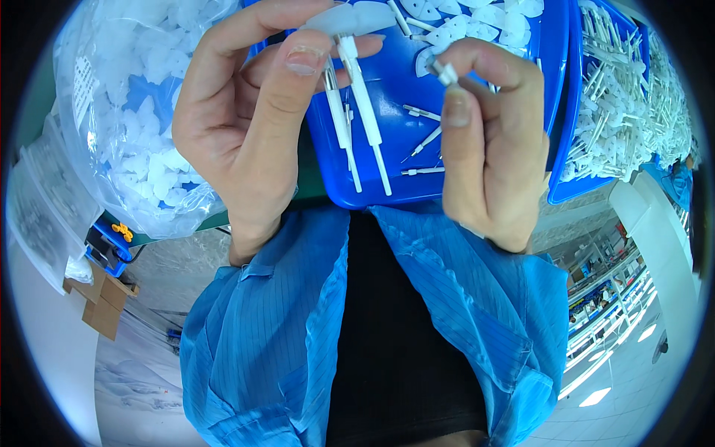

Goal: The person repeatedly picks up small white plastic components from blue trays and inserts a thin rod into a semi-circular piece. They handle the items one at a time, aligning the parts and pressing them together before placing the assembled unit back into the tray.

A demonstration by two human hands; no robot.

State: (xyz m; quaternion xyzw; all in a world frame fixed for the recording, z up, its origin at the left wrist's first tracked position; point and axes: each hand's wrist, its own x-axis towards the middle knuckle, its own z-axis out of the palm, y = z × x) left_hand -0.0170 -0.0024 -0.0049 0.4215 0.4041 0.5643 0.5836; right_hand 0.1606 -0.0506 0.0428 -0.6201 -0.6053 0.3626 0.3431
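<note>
My left hand (249,112) pinches slim white rods (363,97) near their tops, likely light, stiff, best gripped there, my right hand (495,141) a white fitting (447,74).

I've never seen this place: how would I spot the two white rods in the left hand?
Find the blue tray at top centre, then the left hand at its left edge. From that hand's thumb, two slim white rods point toward the picture's bottom, each narrowing at the end. Unlike the loose rods in the tray, they run side by side below frosted white lobes.
</note>
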